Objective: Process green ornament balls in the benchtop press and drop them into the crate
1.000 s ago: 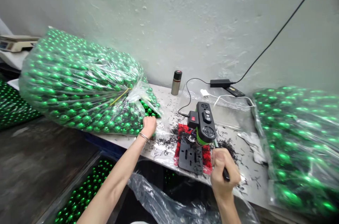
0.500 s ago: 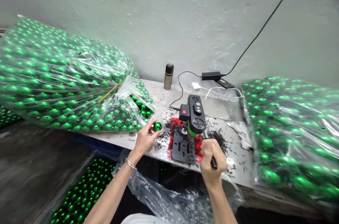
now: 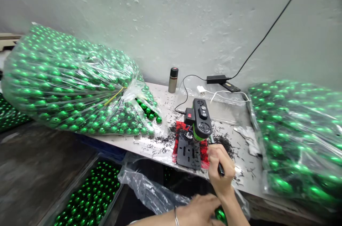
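My right hand [image 3: 221, 163] is wrapped round the black-tipped lever handle of a small black and green press [image 3: 201, 119]. The press has a slotted black base plate [image 3: 188, 153] on a red mat [image 3: 204, 153]. Low in the view, my left hand [image 3: 204, 210] is blurred, partly behind or against my right forearm. A shiny green ball [image 3: 220, 215] shows by its fingers; whether the fingers grip it is unclear.
A large bag of green balls [image 3: 80, 90] lies open on the left, another [image 3: 299, 137] on the right. A bottle [image 3: 173, 80], power adapter [image 3: 216, 79] and white glove [image 3: 249, 138] lie behind and beside the press. Black scraps litter the table [image 3: 139, 147].
My left hand has moved from beside the bag's mouth down and right, below the press, near my right forearm. My right hand stays on the handle. The view has shifted slightly left.
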`<action>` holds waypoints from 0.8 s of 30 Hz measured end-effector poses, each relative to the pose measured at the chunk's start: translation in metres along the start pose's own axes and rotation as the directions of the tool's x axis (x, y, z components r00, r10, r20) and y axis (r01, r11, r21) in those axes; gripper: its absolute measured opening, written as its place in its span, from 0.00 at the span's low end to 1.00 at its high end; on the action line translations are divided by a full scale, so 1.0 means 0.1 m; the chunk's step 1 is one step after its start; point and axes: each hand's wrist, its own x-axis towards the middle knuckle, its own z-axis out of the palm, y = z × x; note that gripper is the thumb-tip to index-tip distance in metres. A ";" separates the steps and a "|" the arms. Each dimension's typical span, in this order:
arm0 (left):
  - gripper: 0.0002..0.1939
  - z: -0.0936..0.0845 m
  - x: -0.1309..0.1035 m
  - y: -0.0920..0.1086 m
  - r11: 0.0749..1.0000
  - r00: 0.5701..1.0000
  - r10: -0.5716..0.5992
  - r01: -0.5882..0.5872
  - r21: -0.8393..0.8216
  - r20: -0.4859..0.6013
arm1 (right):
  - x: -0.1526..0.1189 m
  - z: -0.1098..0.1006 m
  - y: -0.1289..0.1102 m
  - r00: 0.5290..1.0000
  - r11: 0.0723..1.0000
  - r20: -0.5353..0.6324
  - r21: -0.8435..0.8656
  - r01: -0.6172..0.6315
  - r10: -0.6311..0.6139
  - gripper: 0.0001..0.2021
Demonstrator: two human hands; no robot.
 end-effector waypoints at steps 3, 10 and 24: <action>0.11 -0.57 -0.07 0.00 0.998 0.945 -0.019 0.037 0.051 -0.328 | -0.02 0.02 0.00 1.000 1.000 -0.016 -0.004 -0.004 0.004 0.12; 0.15 -2.46 -0.25 -0.30 0.797 0.410 -0.090 0.576 0.181 -0.907 | -0.04 0.04 0.03 0.999 1.000 -0.041 0.024 -0.010 0.011 0.12; 0.14 -2.76 0.00 -0.64 0.655 0.596 -0.175 0.665 0.359 -0.784 | -0.03 0.04 0.01 0.997 0.999 -0.055 0.000 -0.052 0.051 0.14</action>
